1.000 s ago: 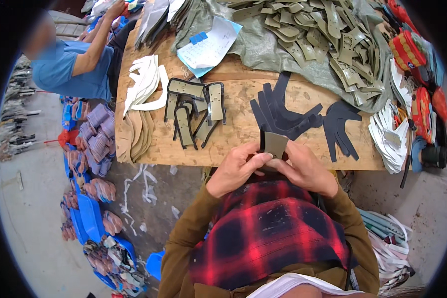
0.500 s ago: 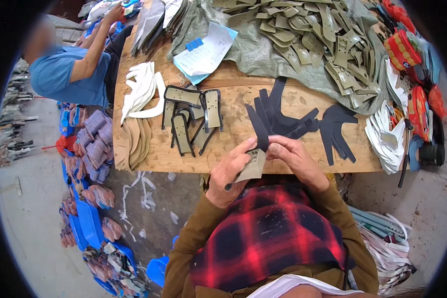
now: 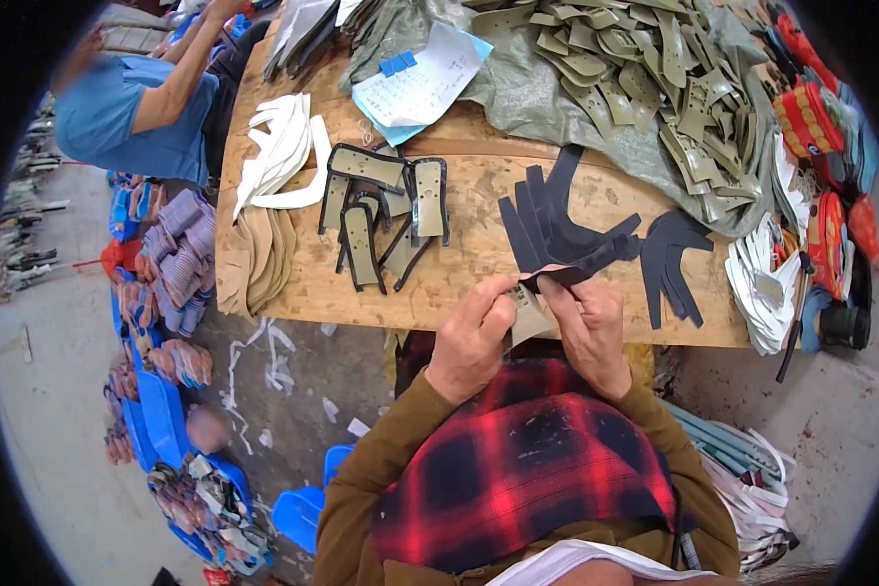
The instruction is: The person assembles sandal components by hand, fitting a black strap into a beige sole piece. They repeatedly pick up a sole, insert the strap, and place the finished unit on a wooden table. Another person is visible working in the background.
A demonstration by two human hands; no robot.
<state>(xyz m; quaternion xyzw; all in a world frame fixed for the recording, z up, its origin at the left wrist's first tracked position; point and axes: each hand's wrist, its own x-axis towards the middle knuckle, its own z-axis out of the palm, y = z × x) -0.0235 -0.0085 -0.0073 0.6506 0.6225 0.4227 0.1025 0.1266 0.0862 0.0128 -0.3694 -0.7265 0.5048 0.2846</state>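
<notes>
A wooden worktable (image 3: 459,283) spans the far half of the scene, its far right draped in a grey-green tarp (image 3: 547,98) heaped with olive cut pieces (image 3: 674,88). A person in a blue shirt (image 3: 127,117) works at the far left corner. Near the table's middle lie black-edged olive pieces (image 3: 381,215), with white strips (image 3: 283,156) to their left and a fan of black cut pieces (image 3: 557,230) to their right. At the near edge, the left hand (image 3: 469,342) and right hand (image 3: 586,327) pinch a small olive piece (image 3: 527,314) between closed fingers, the right fingertips also gripping a black strip (image 3: 557,277).
</notes>
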